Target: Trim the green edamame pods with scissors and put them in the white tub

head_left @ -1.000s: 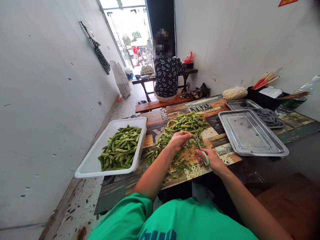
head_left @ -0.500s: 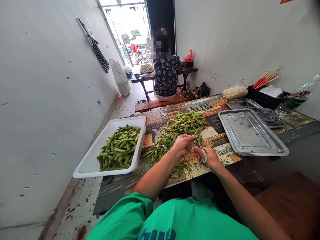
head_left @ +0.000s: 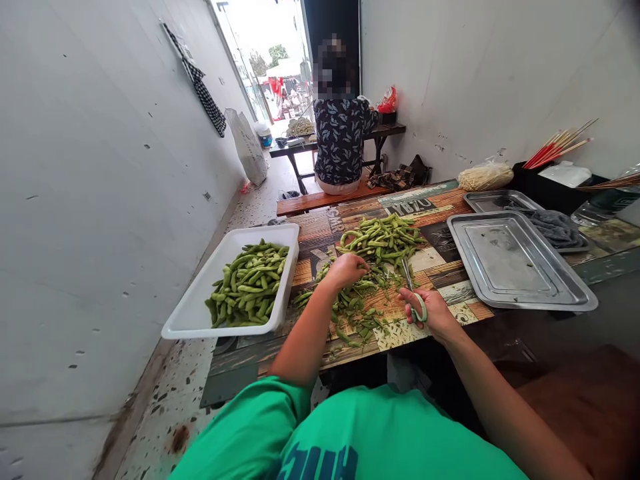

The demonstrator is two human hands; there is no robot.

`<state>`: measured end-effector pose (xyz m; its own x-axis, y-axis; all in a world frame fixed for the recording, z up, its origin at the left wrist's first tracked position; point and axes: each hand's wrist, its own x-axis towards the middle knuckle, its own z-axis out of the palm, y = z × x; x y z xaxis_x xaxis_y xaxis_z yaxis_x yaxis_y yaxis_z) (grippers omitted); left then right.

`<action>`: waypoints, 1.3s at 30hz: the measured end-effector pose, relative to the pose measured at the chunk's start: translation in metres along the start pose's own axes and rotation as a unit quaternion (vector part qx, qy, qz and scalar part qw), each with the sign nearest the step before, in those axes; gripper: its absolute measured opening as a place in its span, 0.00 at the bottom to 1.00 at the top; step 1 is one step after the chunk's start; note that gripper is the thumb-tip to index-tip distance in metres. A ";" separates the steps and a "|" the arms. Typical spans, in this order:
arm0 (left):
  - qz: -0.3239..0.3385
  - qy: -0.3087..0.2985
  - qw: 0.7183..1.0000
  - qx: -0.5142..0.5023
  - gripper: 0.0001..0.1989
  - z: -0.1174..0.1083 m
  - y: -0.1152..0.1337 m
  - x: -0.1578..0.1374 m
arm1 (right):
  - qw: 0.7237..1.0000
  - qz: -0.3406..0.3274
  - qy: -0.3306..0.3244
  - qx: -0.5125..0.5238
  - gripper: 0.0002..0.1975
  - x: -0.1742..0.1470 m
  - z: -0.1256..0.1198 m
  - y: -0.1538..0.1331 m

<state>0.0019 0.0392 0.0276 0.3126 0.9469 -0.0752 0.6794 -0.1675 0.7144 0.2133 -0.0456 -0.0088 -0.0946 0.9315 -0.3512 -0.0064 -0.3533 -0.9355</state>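
Observation:
Scissors with pale green handles (head_left: 421,309) are in my right hand (head_left: 431,312), its fingers through the loops and the blades pointing away from me. My left hand (head_left: 349,271) is over the scattered stems and trimmings (head_left: 357,313), its fingers curled together. Whatever those fingers may hold is too small to make out. Just beyond both hands is a heap of green edamame pods (head_left: 383,237) on the patterned table (head_left: 315,227). More edamame pods (head_left: 253,283) fill part of a white plastic tub (head_left: 193,308) to my left.
A metal tray (head_left: 525,263) lies to my right, partly over another tray (head_left: 493,199) with a grey cloth (head_left: 547,227). Behind them are a bag of pale sticks (head_left: 485,175), a black box (head_left: 533,183) and a bottle (head_left: 607,203). A person (head_left: 340,143) sits ahead, back turned.
My left hand has moved left, away from the scissors, to above the trimmings. My right hand with the scissors has shifted slightly right. The whole view has moved a little.

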 end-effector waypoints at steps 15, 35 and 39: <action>-0.013 0.113 0.983 0.144 0.05 0.010 -0.030 0.073 | 0.999 0.006 -0.014 -0.040 0.23 0.001 -0.011 0.011; 0.008 -0.077 0.983 -0.164 0.19 -0.003 0.008 -0.007 | 0.988 -0.039 -0.071 -0.129 0.22 -0.002 0.002 -0.014; -0.024 -0.112 0.964 -0.240 0.18 0.002 0.013 -0.013 | 0.987 -0.049 -0.084 -0.126 0.23 -0.005 0.003 -0.018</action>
<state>0.0077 0.0244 0.0366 0.4601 0.8588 -0.2254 0.3271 0.0721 0.9422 0.2110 -0.0446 0.0101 -0.2700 0.9254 -0.2660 0.2217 -0.2091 -0.9524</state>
